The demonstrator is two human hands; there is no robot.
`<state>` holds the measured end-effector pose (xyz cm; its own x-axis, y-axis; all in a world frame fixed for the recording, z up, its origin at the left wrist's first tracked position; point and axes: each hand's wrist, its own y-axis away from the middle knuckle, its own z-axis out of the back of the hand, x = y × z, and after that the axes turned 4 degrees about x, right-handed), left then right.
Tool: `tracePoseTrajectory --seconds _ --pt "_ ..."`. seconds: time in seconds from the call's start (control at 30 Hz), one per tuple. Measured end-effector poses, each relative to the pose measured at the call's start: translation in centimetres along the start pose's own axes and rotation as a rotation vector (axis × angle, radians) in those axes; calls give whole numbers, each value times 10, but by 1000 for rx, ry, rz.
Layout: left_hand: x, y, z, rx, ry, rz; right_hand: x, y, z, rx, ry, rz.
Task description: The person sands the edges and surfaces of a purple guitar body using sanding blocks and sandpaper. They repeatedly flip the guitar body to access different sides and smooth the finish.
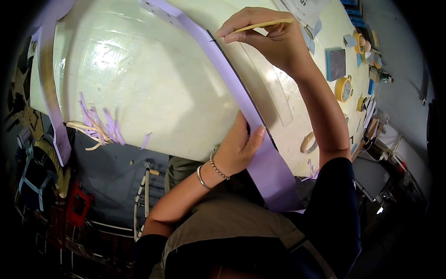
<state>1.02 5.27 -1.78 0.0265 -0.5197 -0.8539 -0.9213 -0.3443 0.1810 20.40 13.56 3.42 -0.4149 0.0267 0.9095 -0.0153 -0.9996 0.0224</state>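
Far to the left of both hands, a purple strip hangs down the side of the big white table. Nearer, a little pile of purple and cream scraps sits by the table's front edge, well apart from the left hand. Between the pile and that hand the shiny top is bare.

The left hand lies flat and open, pressing on the long purple strip near the table's front edge. Its thumb sits on the purple. The strip runs up and away from this hand to the right hand, and the other end hangs off the table onto the person's lap.

The right hand pinches a thin yellow stick. The stick's tip touches the dark edge of the strip.

To the right of the right arm lie a tape ring, a grey square block and a yellow tape roll. Small things crowd the right edge there.
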Motion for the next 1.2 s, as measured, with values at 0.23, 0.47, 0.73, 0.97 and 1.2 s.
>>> tracePoseTrajectory --seconds 0.23,0.47,0.73,0.97,1.2 --pt "-1 1 1 -4 42 44 9 38 7 131 6 -11" --pt "10 3 3 -5 115 39 7 31 0 49 -2 20" --pt "4 3 2 -44 192 91 21 82 5 118 96 5" --pt "1 3 -1 -47 224 95 16 76 1 56 42 10" --pt "-1 1 -8 -162 244 43 34 124 8 184 60 -34"
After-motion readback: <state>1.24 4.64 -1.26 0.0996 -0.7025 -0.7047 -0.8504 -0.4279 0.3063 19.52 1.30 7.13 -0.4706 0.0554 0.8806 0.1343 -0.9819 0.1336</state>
